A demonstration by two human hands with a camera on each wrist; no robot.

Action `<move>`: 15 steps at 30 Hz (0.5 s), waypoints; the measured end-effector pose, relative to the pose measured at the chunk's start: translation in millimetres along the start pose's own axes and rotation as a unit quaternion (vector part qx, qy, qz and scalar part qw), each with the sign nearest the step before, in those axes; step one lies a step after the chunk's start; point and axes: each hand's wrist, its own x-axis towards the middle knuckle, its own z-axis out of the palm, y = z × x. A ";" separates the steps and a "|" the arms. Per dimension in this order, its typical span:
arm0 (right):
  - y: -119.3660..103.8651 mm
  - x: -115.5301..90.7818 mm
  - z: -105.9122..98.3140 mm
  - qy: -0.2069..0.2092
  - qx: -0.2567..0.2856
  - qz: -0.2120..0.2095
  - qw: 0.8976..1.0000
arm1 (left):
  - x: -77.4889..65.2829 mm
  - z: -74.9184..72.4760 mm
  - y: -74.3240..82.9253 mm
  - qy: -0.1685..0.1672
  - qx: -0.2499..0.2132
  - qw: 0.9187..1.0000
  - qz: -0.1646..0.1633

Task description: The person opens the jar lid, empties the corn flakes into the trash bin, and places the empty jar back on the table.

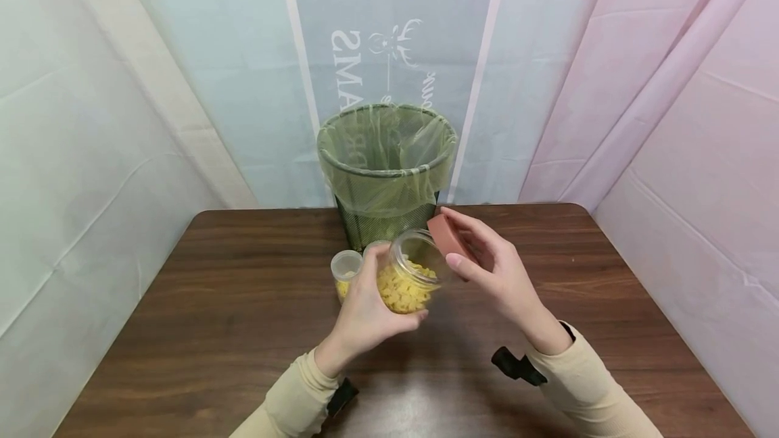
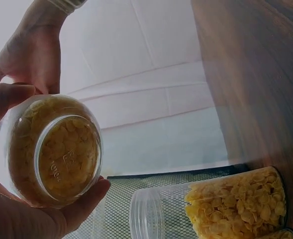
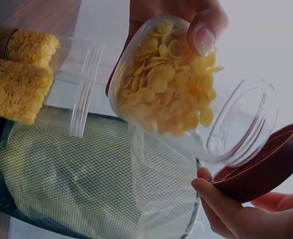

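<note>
My left hand point(image 1: 359, 316) grips a clear plastic jar point(image 1: 404, 287) of yellow flakes, held above the table and tilted with its uncovered mouth towards the right. Its round bottom faces the left wrist view, with the thumb and fingers around the sides. In my right hand point(image 1: 500, 274) is a reddish-brown screw lid point(image 1: 449, 238), pinched by its edge. The lid's hollow side faces the jar's mouth in the right wrist view, very close to the rim; whether they touch I cannot tell.
Behind the jar stands a mesh wastebasket point(image 1: 389, 211) with a pale green liner. Two more clear jars stand in front of it, partly filled with yellow flakes: one at the left point(image 1: 347, 268), the other point(image 2: 236, 204) mostly hidden by my left hand in the head view.
</note>
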 end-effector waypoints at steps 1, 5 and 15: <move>0.5 0.0 -1.1 0.003 -0.003 0.003 1.000 | 0.0 -0.3 -0.5 0.001 -0.004 1.000 -0.004; 4.5 0.3 -3.6 0.015 -0.014 0.013 1.000 | -1.0 -2.4 -2.0 0.003 -0.019 1.000 -0.014; 23.6 -1.4 -8.3 0.057 -0.039 0.042 0.997 | -2.3 -20.3 21.8 0.013 -0.088 0.996 -0.008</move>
